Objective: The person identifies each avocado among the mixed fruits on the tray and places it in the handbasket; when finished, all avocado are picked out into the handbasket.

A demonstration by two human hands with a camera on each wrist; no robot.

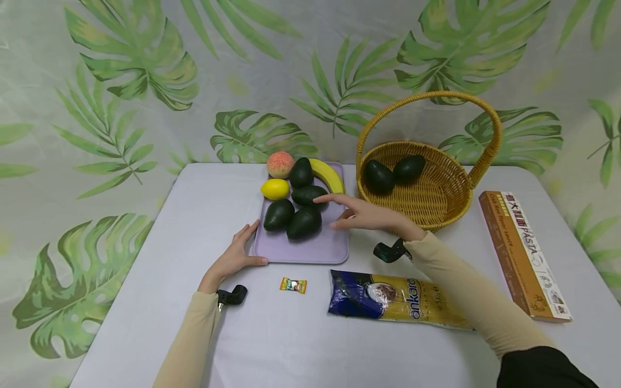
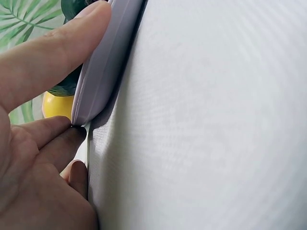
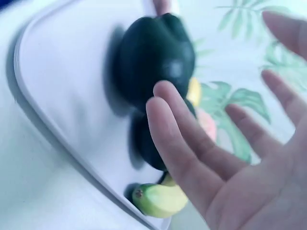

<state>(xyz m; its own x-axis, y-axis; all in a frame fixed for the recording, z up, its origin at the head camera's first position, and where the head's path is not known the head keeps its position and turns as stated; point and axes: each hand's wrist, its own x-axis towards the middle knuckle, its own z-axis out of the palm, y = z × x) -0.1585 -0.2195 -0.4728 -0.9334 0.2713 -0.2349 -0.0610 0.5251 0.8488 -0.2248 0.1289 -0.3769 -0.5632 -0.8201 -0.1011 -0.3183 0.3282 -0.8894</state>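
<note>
A lilac tray [image 1: 325, 250] holds several dark green avocados [image 1: 304, 223], a yellow lemon [image 1: 275, 189], a peach [image 1: 280, 164] and a banana [image 1: 328, 175]. My left hand [image 1: 235, 257] touches the tray's near left corner, thumb along the front edge and fingers at the side; the left wrist view shows the fingertips against the rim [image 2: 98, 91]. Over the tray's right side hovers my right hand [image 1: 361, 212], fingers spread and nothing in them. In the right wrist view its fingers [image 3: 165, 124] pass in front of the avocados; contact cannot be told.
A wicker basket [image 1: 436, 202] with a tall handle stands right of the tray, with two avocados [image 1: 380, 177] inside. A blue and yellow pasta bag [image 1: 398, 296] lies in front, partly under the right forearm. A pasta box [image 1: 524, 256] lies far right. A small wrapped candy [image 1: 293, 285] lies before the tray.
</note>
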